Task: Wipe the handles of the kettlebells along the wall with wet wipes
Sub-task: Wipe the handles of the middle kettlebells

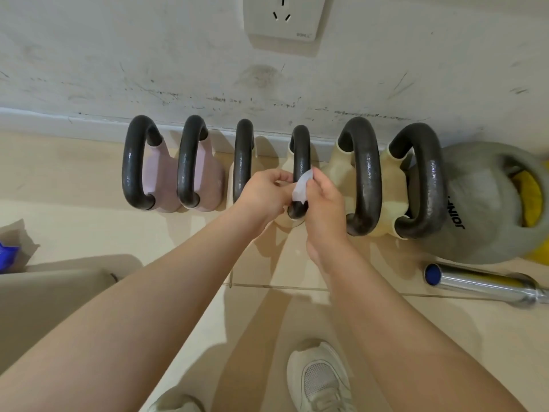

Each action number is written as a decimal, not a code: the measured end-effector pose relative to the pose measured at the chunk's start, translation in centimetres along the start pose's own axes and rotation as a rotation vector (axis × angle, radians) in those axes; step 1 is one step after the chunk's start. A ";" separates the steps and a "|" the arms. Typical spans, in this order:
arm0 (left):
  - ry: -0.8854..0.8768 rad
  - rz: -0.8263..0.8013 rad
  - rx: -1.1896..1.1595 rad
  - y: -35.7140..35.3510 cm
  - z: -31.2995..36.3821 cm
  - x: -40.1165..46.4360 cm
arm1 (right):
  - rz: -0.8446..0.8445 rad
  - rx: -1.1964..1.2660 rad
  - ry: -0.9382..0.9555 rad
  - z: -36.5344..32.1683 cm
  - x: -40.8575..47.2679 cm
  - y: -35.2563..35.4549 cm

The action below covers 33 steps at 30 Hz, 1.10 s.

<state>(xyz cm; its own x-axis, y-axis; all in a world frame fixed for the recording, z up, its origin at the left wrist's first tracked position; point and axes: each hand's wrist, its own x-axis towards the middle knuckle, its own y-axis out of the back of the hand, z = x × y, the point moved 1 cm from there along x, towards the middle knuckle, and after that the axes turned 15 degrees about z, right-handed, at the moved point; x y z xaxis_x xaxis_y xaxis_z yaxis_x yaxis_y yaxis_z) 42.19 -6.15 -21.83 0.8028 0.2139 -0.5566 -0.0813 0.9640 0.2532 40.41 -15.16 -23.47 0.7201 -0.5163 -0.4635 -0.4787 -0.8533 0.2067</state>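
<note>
1. Six kettlebells stand in a row on the floor against the wall (118, 69), and the action is at the fourth handle (300, 150) counting from the left pink one, right in the middle of the line.
2. Both hands meet on that handle: the left hand (267, 191) sits on its left side, fingers curled in towards the bar, apparently pinching the wipe's edge, though the grip is partly hidden.
3. The right hand (322, 200) is on the handle's right side, pinching the wet wipe (301, 188), which lies against the bar about halfway along it.
4. Key relation: the handle's long axis runs away from the person, wall end far, near end just below the hands.
5. So the stroke likely needs to travel along that line, up towards the wall or back down.
6. The two bigger cream kettlebell handles (367, 176) wait just to the right, nearer the right hand.
</note>
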 end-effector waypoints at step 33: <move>-0.031 0.028 0.110 0.0 -0.3 0.5 | -0.111 -0.535 0.472 7.6 0.9 1.8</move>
<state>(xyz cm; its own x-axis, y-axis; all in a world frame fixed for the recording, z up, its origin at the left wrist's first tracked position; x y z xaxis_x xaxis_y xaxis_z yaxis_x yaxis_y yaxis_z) 42.38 -5.96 -22.31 0.8194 0.2334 -0.5235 -0.0400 0.9344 0.3540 36.39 -16.58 -30.05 0.9483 -0.2979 -0.1099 -0.1654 -0.7590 0.6297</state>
